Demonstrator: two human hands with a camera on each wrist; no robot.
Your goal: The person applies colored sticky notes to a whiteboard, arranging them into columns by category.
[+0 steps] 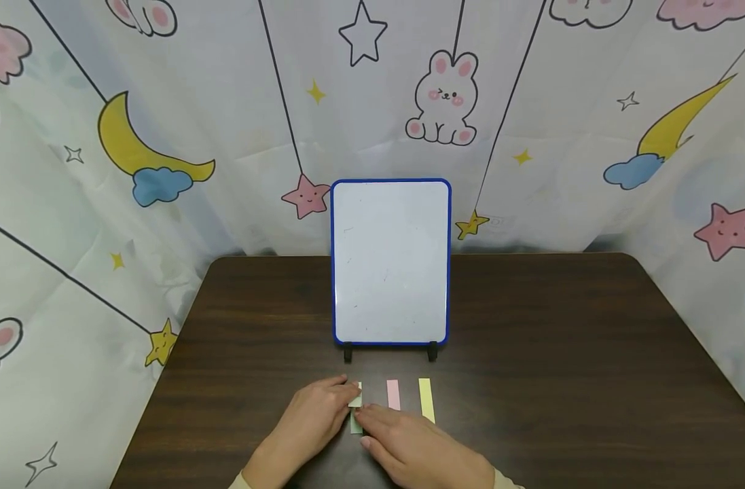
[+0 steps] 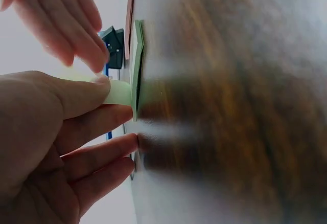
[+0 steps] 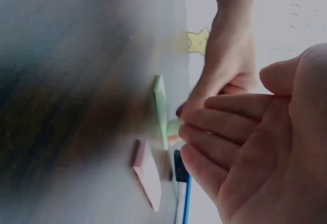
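Observation:
A pad of narrow green sticky notes (image 1: 356,426) lies on the table in front of the whiteboard. My left hand (image 1: 314,415) pinches the raised top slip (image 2: 119,92) of that pad between thumb and index finger; in the left wrist view the slip stands up from the pad (image 2: 136,65). The other left fingertips reach down to the tabletop. My right hand (image 1: 418,445) hovers beside the slip with straight fingers and holds nothing. Its fingertips overlap the green pad in the head view. A pink sticky-note pad (image 1: 393,394) and a yellow one (image 1: 426,399) lie to the right.
A blue-framed whiteboard (image 1: 390,265) stands upright on small black feet (image 1: 432,351) just behind the pads. The dark wooden table (image 1: 549,339) extends to both sides. A curtain (image 1: 244,102) printed with stars, moons and rabbits hangs behind and around it.

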